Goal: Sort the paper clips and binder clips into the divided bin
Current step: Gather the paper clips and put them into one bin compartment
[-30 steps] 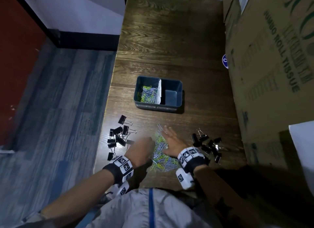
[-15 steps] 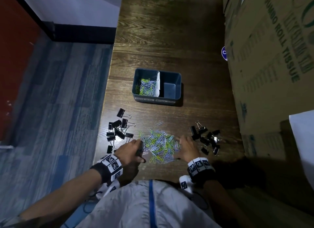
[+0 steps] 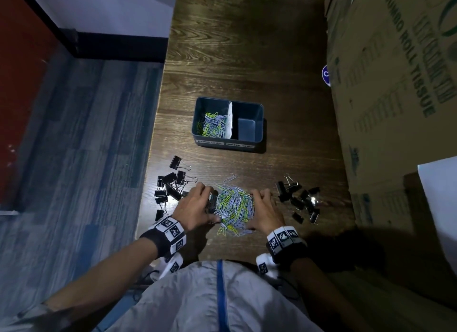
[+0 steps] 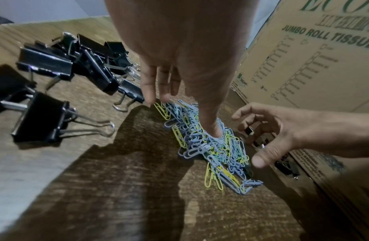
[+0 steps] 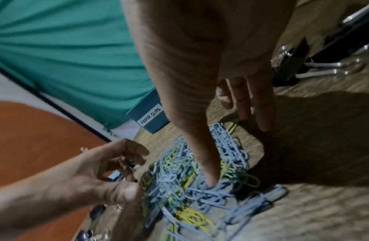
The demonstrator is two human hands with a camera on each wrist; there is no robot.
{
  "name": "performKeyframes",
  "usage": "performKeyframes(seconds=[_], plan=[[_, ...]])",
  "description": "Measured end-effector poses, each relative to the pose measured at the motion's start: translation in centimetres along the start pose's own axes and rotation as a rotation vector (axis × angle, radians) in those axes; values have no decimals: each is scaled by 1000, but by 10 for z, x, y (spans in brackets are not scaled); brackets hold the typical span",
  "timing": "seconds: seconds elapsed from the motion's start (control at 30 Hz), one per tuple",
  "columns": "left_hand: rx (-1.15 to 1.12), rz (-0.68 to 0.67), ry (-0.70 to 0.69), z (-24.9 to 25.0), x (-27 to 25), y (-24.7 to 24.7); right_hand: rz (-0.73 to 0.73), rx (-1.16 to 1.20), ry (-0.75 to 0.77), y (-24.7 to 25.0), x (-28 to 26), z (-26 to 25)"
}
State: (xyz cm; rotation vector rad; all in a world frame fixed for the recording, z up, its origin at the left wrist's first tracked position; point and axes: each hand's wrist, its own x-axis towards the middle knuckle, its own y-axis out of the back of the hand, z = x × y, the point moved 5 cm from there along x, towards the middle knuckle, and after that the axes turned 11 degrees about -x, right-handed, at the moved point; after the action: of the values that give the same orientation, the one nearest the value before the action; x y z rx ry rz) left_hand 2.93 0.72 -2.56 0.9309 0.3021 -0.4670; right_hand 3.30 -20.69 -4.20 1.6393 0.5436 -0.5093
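A heap of blue and yellow-green paper clips [image 3: 233, 206] lies near the table's front edge. My left hand [image 3: 207, 205] flanks the heap's left side and my right hand [image 3: 254, 208] its right side. Each hand's fingers point down at the table and its thumb presses into the heap [image 4: 212, 146] [image 5: 191, 187]. Neither hand has lifted any clips. Black binder clips lie in two groups, one to the left [image 3: 170, 185] and one to the right [image 3: 299, 199]. Beyond them stands the divided bin [image 3: 258, 123]; its left compartment holds paper clips [image 3: 212, 126], its right one is bare.
A large cardboard box [image 3: 395, 96] walls off the table's right side. The table's left edge [image 3: 153, 158] drops to a carpeted floor close beside the left binder clips. Bare wood lies between the heap and the bin.
Both hands pulled back off the heap, moved apart to its sides, then closed in again. The paper clips are bunched into a tighter heap.
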Motion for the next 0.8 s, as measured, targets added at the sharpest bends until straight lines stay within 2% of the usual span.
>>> performKeyframes(seconds=[0.07,0.17,0.27,0.4,0.53,0.7,0.8], plan=[[-38,-67,30,3,1,-9,-47,-77,36,-5,-1,-6],[81,-111,-26,13,6,-28,-18,-157,90,-7,-2,-20],[126,-71,-54,17,9,-33,70,-139,122,1,-1,-28],[-19,-23,-120,21,10,-17,149,-129,162,10,1,-29],[-74,-14,-117,19,13,-2,102,0,177,20,0,-27],[-105,-31,-100,12,17,4,132,27,201,34,-2,-19],[-142,10,-116,11,19,11,131,18,162,39,0,-12]])
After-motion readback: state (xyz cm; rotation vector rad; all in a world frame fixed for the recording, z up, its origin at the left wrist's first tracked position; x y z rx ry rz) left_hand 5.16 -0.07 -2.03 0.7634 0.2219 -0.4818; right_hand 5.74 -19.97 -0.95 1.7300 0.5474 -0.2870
